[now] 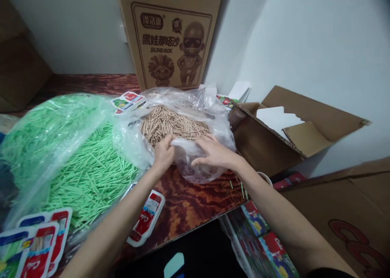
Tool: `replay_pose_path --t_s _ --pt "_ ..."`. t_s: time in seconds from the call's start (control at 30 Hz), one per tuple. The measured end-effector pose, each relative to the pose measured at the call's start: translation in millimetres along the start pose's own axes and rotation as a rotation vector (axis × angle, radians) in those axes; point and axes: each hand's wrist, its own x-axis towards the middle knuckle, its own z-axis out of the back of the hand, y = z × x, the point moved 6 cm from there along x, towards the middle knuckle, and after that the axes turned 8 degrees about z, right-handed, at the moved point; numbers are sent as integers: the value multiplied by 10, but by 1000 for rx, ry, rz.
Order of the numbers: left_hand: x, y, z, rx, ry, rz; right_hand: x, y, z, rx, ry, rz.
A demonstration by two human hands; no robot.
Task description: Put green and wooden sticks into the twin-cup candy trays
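Note:
A clear plastic bag lies opened on the table, heaped with short tan sticks. My left hand is closed on the front edge of this bag, fingers wrapped round the bunched plastic. On the bag's right front, my right hand has its thumb and fingers apart and rests against the film; part of its fingertips is hidden by the plastic. Beside it on the left, a larger clear bag holds a pile of thin green sticks. Red cola-print packs lie near my left forearm.
More printed packs lie at the lower left, and another pack rests on the bags. A tall carton stands behind. At right are an opened cardboard box with white card inside and another carton. Loose green sticks lie near the table edge.

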Motion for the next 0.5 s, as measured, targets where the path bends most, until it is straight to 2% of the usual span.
replay_pose_path --t_s 0.1,0.2,0.27,0.37,0.5 --pt "63 106 -45 -138 36 97 -107 -104 -291 -10 100 -77" --pt "121 167 -105 -220 67 131 -183 -242 -435 -186 108 -181" --pt "144 183 -132 -239 85 135 -204 -331 -419 -249 74 -235" --pt "155 178 -138 -266 139 141 -199 -482 -319 -202 17 -297" --pt "127 105 -116 -292 282 134 -126 -651 -163 -110 -151 -352"
